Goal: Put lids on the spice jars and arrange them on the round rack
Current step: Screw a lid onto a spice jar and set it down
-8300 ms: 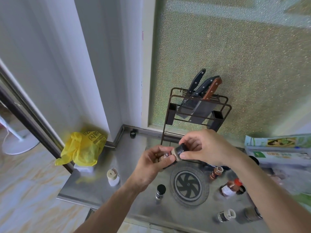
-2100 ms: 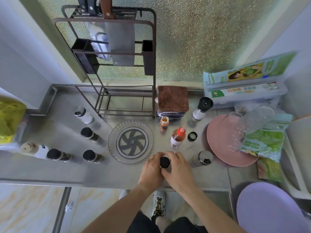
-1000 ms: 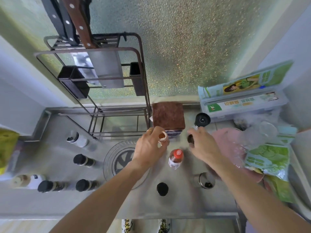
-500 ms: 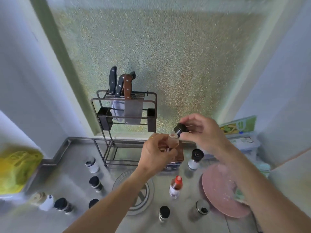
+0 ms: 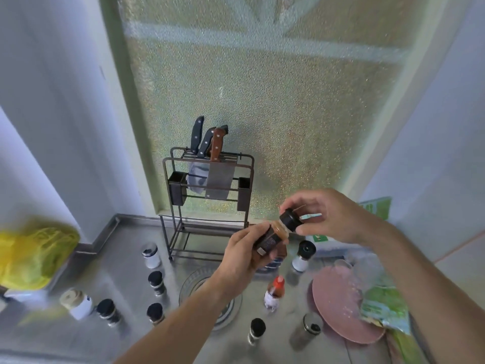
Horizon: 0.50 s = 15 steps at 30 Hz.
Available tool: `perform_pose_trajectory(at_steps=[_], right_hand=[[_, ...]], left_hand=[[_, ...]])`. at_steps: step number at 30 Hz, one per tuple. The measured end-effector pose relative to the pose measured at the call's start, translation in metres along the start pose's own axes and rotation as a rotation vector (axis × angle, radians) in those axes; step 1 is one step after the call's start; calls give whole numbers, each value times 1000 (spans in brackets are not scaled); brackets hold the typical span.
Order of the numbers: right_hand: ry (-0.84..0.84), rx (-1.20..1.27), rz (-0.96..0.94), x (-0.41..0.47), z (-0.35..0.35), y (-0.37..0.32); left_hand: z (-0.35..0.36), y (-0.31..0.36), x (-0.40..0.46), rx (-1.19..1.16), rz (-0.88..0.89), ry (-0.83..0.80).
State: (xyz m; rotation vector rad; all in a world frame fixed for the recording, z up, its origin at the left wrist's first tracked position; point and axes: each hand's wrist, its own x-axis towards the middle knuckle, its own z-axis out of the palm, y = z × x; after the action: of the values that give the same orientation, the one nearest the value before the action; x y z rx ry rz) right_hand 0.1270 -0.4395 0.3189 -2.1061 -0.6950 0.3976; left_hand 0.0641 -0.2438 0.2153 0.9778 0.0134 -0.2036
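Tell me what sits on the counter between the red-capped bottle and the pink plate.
Nothing: in the head view the strip of steel counter between the red-capped bottle and the pink plate is bare metal.

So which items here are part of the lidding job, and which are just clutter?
Job:
left hand
right hand
spice jar
black lid
round rack
capped jars

Lying about:
knife rack
yellow bag
pink plate
red-capped bottle
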Motion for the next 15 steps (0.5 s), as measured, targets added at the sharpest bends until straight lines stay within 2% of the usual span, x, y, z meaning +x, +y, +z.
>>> perform_pose_trajectory(at_steps=[8,15], right_hand=[[-26,-97,55,-7,4,-7],[-11,-169,83,-12,10,-3]], left_hand=[[-2,-14,-10,-32,-11,-35],[-4,-28,-17,-57,-2,3]])
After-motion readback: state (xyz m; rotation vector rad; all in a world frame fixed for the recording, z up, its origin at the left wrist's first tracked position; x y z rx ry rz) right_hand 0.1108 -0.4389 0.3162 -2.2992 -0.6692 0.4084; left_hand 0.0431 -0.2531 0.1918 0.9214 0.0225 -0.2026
